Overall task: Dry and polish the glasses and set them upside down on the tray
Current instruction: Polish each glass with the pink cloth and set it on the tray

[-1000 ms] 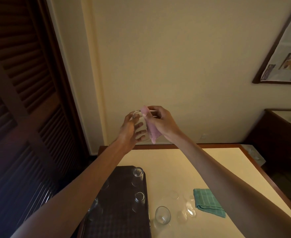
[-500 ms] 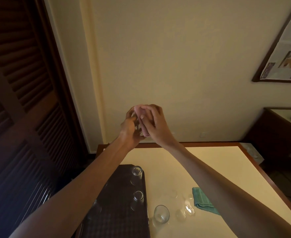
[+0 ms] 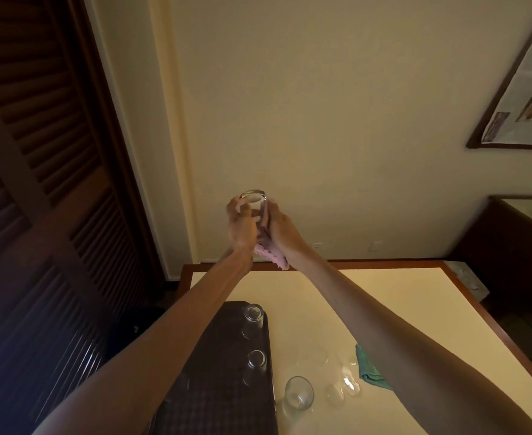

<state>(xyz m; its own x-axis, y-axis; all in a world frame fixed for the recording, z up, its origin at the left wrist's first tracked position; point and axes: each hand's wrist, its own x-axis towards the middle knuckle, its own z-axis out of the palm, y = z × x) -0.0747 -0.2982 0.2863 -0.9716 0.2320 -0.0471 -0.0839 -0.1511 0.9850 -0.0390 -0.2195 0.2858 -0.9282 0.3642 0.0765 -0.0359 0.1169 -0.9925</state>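
I hold a clear glass [image 3: 254,205] up in front of the wall, its rim uppermost. My left hand [image 3: 241,227] grips its left side. My right hand [image 3: 279,227] presses a pink cloth [image 3: 272,255] against its right side, and the cloth hangs down below both hands. On the table below lies a dark tray [image 3: 220,387] with two glasses upside down on it, a far one [image 3: 254,315] and a nearer one [image 3: 257,359]. An upright glass [image 3: 299,393] stands on the table just right of the tray.
A green cloth [image 3: 368,368] lies on the cream table [image 3: 415,309], partly under my right forearm, with more clear glasses [image 3: 346,384] beside it. Dark louvred doors fill the left. A dark side cabinet [image 3: 515,246] stands at the right.
My right hand has slid the pink cloth from over the top of the glass down its right side, so the rim now shows bare. Both hands stay raised.
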